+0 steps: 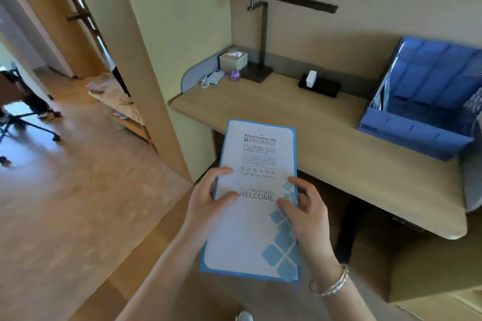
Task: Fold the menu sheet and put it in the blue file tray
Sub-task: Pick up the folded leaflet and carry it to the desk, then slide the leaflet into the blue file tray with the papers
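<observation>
The menu sheet (pixel 254 232) is a tall, narrow white sheet with a blue border, printed "WELCOME", and it looks folded into a slim panel. I hold it in the air in front of the desk's near edge. My left hand (pixel 208 203) grips its left edge with the thumb on the front. My right hand (pixel 305 214) pinches its right edge. The blue file tray (pixel 414 135) stands on the desk at the far right, some way from the sheet.
The wooden desk (pixel 326 138) carries a black lamp (pixel 263 34), a tissue box (pixel 233 60), a phone (pixel 214 77) and a black tray with a white box (pixel 319 85). A wall pillar (pixel 156 60) rises on the left. A wheeled stand (pixel 23 117) is on the floor far left.
</observation>
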Available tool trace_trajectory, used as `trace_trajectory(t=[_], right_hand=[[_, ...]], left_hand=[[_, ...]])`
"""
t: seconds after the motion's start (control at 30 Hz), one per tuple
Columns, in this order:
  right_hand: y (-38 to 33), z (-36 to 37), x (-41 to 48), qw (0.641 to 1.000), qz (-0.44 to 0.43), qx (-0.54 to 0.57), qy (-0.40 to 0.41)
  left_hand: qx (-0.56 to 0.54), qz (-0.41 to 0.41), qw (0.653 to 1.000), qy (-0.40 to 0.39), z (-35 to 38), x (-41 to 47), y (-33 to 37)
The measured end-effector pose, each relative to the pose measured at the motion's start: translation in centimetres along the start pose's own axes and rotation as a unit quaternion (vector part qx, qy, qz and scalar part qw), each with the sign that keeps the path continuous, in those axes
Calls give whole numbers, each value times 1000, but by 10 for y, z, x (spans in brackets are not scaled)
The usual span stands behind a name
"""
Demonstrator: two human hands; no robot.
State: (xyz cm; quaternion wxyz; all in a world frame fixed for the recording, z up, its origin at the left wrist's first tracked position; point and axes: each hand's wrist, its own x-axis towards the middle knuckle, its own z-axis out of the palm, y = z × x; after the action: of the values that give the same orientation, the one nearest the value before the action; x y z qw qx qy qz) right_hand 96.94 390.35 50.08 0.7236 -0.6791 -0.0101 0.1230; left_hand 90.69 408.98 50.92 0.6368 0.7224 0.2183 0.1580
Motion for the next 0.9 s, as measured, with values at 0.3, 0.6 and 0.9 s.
trace_trajectory(t=[0.3,0.6,0.9], right_hand=[[0,-32,106,986,27,25,165],[-24,-44,226,965,7,31,262],[-60,-78,284,926,-10,54,373]], left_hand=[[39,-22,987,-152,90,143,-4],[2,-26,965,-260,169,284,13],[-17,-27,914,-405,260,363,45]])
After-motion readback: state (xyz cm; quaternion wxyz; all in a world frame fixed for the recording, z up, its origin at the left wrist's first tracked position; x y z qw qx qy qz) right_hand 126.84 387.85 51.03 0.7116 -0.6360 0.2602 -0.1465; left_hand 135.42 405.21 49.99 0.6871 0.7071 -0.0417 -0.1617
